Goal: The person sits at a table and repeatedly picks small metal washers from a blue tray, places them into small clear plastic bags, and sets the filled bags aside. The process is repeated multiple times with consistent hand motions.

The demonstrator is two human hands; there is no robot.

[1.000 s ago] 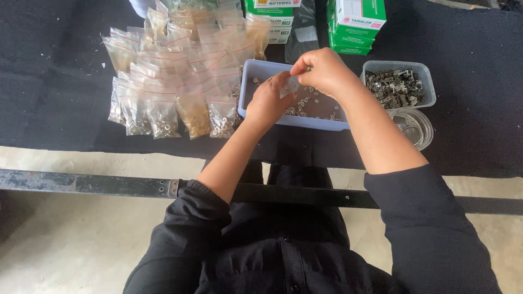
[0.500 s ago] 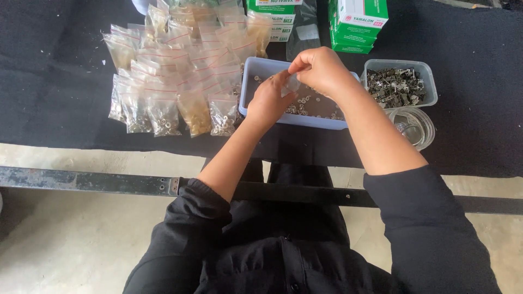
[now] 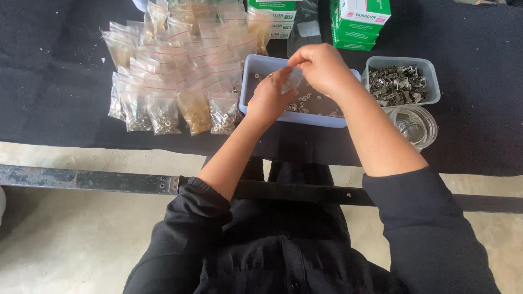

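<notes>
Black-clothed bench: many filled bags piled toward its far left edge, loose hardware remaining in tray mid-bench; left hand and right hand pinch one small clear bag above it.

One head-worn camera looks steeply down, close over the black-clothed table edge and lap.

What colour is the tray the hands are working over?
Pale blue, almost lavender; the head view shows the tray best, its left wall clear of both hands.
</notes>
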